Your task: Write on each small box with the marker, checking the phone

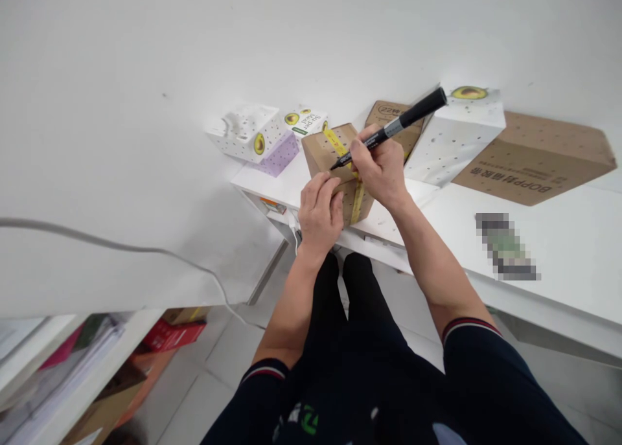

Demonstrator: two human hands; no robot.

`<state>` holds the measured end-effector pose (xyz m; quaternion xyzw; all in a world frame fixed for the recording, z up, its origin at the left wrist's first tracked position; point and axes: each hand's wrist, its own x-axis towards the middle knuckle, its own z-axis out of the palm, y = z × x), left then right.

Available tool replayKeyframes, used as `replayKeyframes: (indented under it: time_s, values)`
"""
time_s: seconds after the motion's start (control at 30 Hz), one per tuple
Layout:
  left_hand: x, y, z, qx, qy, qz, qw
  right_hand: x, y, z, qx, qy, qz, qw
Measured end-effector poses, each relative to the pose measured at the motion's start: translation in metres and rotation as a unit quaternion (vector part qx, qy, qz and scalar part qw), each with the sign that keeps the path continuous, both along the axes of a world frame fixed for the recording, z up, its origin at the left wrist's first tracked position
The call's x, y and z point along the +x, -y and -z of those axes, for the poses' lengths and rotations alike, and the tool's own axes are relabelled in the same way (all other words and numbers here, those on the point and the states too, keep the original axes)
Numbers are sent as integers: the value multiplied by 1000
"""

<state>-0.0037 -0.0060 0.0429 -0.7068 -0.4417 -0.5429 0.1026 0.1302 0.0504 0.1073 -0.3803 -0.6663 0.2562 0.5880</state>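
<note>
A small brown cardboard box (324,150) sealed with yellow tape (335,142) sits at the near edge of a white table (558,238). My left hand (319,213) lies curled over the box's near side and holds it steady. My right hand (381,166) is closed around a black marker (403,122), whose tip touches the box's top beside the tape.
White avocado-print boxes (253,134) and a lilac box (282,155) stand left of the brown box. A larger white avocado box (459,134) and flat brown cartons (539,160) lie to the right. A grey cable (121,247) runs along the wall. Shelves with papers (72,367) are at lower left.
</note>
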Motion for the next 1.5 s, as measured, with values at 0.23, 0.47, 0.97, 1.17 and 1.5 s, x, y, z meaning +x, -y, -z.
replayKeyframes:
  time_s: [0.23, 0.47, 0.97, 1.17, 1.5]
  values:
    - [1, 0, 0, -23, -2, -13, 1000, 0, 1, -3, 18, 20, 4, 1000]
    - [0, -3, 2, -32, 6, -9, 999, 1, 0, 1, 16, -38, 6, 999]
    - [-1, -16, 5, -35, 32, 6, 999, 127, 10, 113, -143, 526, 183, 818]
    - [-3, -18, 5, -41, 25, 16, 999, 131, 9, 122, -176, 652, 165, 719]
    - [-2, -16, 8, -48, 34, 16, 998, 191, 63, 122, -256, 493, 368, 745]
